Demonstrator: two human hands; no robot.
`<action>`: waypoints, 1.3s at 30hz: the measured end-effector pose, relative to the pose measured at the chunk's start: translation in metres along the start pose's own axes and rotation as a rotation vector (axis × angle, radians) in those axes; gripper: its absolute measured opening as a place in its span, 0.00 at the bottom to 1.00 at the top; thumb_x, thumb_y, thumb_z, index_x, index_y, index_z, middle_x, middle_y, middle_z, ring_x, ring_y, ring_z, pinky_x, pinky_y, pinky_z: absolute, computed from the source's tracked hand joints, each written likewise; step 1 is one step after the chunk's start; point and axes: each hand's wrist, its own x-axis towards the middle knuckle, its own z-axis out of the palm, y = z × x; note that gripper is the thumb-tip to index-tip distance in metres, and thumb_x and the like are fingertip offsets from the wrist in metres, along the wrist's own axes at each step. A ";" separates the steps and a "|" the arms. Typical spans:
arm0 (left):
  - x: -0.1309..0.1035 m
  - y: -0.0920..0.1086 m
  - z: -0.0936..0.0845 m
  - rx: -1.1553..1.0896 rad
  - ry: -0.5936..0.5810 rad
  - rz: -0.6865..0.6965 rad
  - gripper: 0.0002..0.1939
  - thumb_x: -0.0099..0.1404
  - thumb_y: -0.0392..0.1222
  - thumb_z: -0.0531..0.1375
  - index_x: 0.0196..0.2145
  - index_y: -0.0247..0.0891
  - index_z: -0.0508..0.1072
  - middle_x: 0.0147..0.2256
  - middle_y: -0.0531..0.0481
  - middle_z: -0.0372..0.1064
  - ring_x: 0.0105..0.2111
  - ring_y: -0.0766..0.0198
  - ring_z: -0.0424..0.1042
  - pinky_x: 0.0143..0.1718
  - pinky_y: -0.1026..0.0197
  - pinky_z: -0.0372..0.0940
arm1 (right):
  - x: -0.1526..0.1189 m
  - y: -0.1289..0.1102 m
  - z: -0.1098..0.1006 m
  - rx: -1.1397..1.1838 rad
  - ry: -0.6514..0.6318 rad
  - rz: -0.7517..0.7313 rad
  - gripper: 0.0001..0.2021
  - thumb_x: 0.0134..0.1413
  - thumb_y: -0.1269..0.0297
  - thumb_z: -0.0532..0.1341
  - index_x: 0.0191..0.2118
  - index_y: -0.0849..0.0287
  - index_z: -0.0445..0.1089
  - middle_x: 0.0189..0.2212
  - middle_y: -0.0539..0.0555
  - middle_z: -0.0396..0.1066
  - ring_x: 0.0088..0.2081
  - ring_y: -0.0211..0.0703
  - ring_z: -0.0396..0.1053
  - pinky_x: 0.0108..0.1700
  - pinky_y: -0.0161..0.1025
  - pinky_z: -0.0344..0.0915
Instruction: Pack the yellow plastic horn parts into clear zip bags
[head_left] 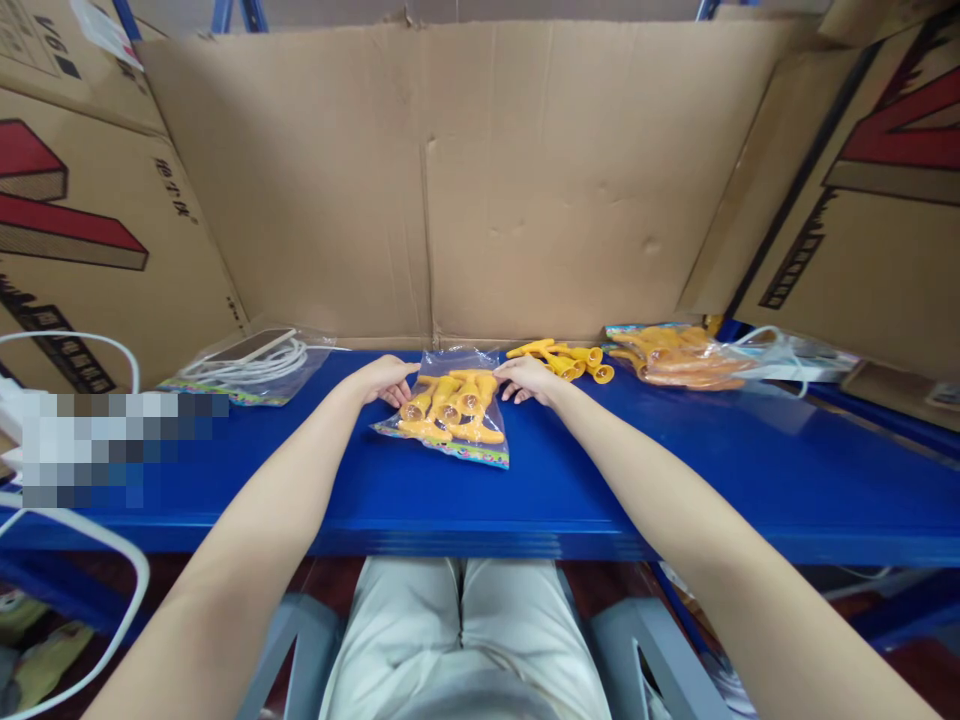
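A clear plastic bag (491, 456) with a colourful printed edge lies on the blue shelf top in front of me. Inside it are several yellow plastic pieces (471, 402) with cup-shaped ends and crossbars. My left hand (386, 380) grips the bag's left side near its far end, fingers curled. On the opposite side, my right hand (526, 380) pinches the bag's right edge between thumb and fingers. Just beyond the right hand, more loose yellow pieces (592, 360) lie in a small pile.
A second bag of yellow pieces (667, 355) sits farther right. To the left lies a bag holding a white cable (274, 362). Cardboard (525, 190) walls the back of the blue shelf (600, 490), with boxes at both sides. A white cable (139, 570) loops at the left.
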 end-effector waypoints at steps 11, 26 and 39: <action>0.002 -0.005 0.002 0.064 -0.037 0.058 0.18 0.62 0.49 0.59 0.20 0.36 0.68 0.11 0.52 0.61 0.10 0.71 0.57 0.12 0.68 0.49 | -0.001 -0.001 -0.002 -0.005 -0.053 -0.027 0.05 0.54 0.74 0.58 0.28 0.64 0.67 0.19 0.48 0.66 0.14 0.28 0.61 0.13 0.25 0.53; 0.015 -0.013 0.004 -0.240 0.152 0.116 0.09 0.60 0.31 0.60 0.22 0.33 0.67 0.20 0.52 0.69 0.21 0.69 0.71 0.21 0.69 0.61 | -0.004 -0.007 -0.003 0.054 0.046 0.060 0.08 0.54 0.74 0.56 0.25 0.64 0.65 0.16 0.48 0.65 0.13 0.28 0.58 0.13 0.27 0.54; 0.029 -0.011 0.017 -0.485 0.213 0.198 0.11 0.50 0.28 0.69 0.27 0.31 0.70 0.17 0.54 0.67 0.17 0.72 0.66 0.23 0.68 0.63 | 0.003 0.000 0.003 0.097 0.132 -0.063 0.07 0.56 0.71 0.61 0.28 0.62 0.65 0.19 0.46 0.67 0.11 0.25 0.50 0.10 0.29 0.48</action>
